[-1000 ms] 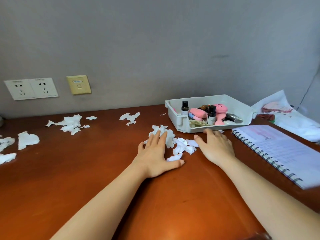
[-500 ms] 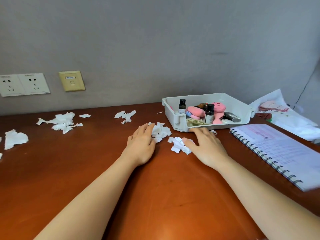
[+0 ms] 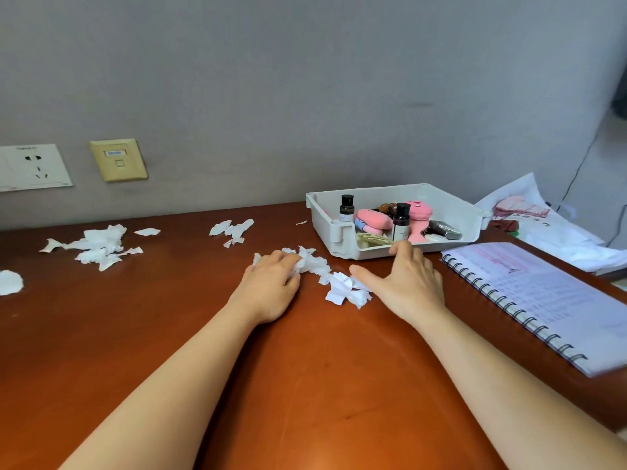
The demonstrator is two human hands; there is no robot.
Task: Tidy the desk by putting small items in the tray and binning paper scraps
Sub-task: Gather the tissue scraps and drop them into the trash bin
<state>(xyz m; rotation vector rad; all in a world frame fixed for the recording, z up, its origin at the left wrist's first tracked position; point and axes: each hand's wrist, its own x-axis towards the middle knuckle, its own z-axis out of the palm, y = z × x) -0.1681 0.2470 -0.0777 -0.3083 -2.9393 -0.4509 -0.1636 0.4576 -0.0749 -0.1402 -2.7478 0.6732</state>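
Observation:
A heap of torn white paper scraps (image 3: 334, 279) lies on the brown desk between my two hands. My left hand (image 3: 271, 284) rests on the heap's left end, its fingers curled into the scraps. My right hand (image 3: 405, 281) lies flat with fingers apart, its thumb touching the heap's right side and its fingertips at the front wall of the white tray (image 3: 451, 206). The tray holds two dark bottles (image 3: 401, 220), pink items (image 3: 371, 218) and other small things. More scraps lie at the back centre (image 3: 232, 228) and at the far left (image 3: 98, 244).
An open spiral notebook (image 3: 539, 293) lies right of my right hand. White sheets and a pink cloth (image 3: 520, 206) sit behind it at the desk's right corner. A single scrap (image 3: 10, 282) lies at the left edge. Wall sockets (image 3: 32, 167) are above the desk.
Both hands have drawn the scraps closer together. My left hand's fingers have curled into the left part of the heap. The view has shifted slightly left.

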